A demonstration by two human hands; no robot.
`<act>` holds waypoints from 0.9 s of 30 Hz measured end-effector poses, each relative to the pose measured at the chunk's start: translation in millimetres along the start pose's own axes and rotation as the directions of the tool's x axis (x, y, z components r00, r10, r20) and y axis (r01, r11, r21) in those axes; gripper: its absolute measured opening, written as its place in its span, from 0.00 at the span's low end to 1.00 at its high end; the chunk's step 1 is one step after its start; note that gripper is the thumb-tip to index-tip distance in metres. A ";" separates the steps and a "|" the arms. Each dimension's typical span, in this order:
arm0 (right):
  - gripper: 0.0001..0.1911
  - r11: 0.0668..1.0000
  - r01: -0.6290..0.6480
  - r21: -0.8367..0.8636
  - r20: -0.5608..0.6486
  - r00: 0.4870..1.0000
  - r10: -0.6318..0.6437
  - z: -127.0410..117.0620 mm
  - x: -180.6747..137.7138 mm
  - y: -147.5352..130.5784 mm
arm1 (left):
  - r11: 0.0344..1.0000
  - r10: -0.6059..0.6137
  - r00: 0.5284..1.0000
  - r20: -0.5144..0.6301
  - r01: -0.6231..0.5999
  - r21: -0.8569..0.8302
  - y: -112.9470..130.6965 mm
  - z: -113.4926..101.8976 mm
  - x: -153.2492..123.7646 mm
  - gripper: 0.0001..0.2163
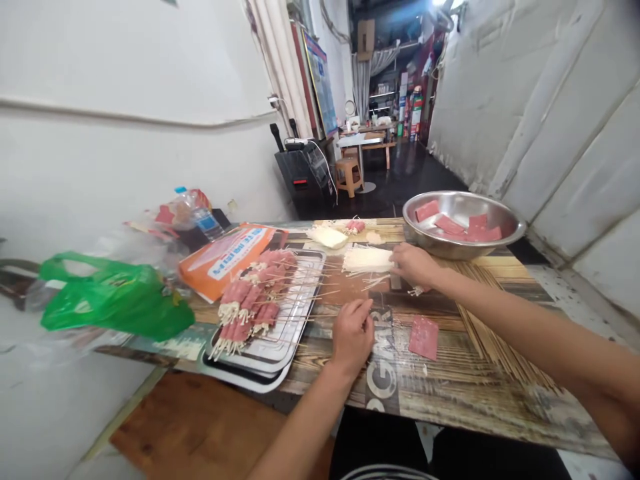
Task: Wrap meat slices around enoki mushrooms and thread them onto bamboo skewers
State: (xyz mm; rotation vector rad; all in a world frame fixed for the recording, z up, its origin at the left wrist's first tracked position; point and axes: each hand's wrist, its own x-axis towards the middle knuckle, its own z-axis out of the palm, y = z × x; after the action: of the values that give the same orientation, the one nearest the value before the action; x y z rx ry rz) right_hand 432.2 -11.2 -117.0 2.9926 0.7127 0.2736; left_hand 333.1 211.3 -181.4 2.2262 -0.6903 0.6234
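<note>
My right hand [415, 267] is closed at the end of a pale bunch of enoki mushrooms [367, 260], with a few thin strands showing below its fingers. My left hand [354, 337] hovers over or rests on the table, fingers curled, nothing visible in them. Between my forearms lies a flat pink meat slice [424, 337]. To the left, a metal tray [285, 343] bears several skewered meat rolls [255, 300] stuffed with enoki. Under my right forearm, loose bamboo skewers [487, 320] are spread out.
A steel bowl [465, 248] with pink meat slices stands at the back right. Another enoki clump [327, 237] and a small meat roll [355, 227] lie at the far edge. A green plastic bag [115, 293], an orange package [230, 260] and a bottle [205, 220] crowd the left.
</note>
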 end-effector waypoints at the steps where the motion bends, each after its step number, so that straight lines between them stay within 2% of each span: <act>1: 0.11 0.999 0.016 -0.032 -0.004 1.000 -0.016 2.3 2.3 -1.0 | 1.000 0.009 1.000 0.005 -0.009 -0.003 2.2 -0.1 0.6 0.15; 5: 0.12 0.989 0.044 -0.141 0.087 0.996 -0.032 -0.6 6.0 -7.3 | 0.999 0.038 0.999 0.020 -0.038 0.000 13.7 -3.4 5.5 0.16; 10: 0.13 0.986 0.033 -0.165 0.164 0.986 -0.005 1.7 13.9 -6.2 | 0.999 0.043 0.999 0.020 -0.043 0.004 21.3 -5.2 7.1 0.15; 16: 0.12 0.986 0.045 -0.161 0.170 0.985 -0.018 17.9 21.6 3.9 | 0.999 0.047 0.998 0.052 -0.048 0.012 23.7 -2.8 5.1 0.16; 27: 0.13 0.987 0.028 -0.155 0.156 0.988 -0.003 24.6 24.1 20.9 | 0.999 0.040 0.997 0.063 -0.041 0.016 24.9 4.3 8.9 0.15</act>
State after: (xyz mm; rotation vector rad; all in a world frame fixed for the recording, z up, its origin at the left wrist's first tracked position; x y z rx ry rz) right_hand 467.1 -19.2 -135.4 2.8197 0.6647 0.0888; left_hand 324.9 190.5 -166.6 2.2614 -0.7667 0.5836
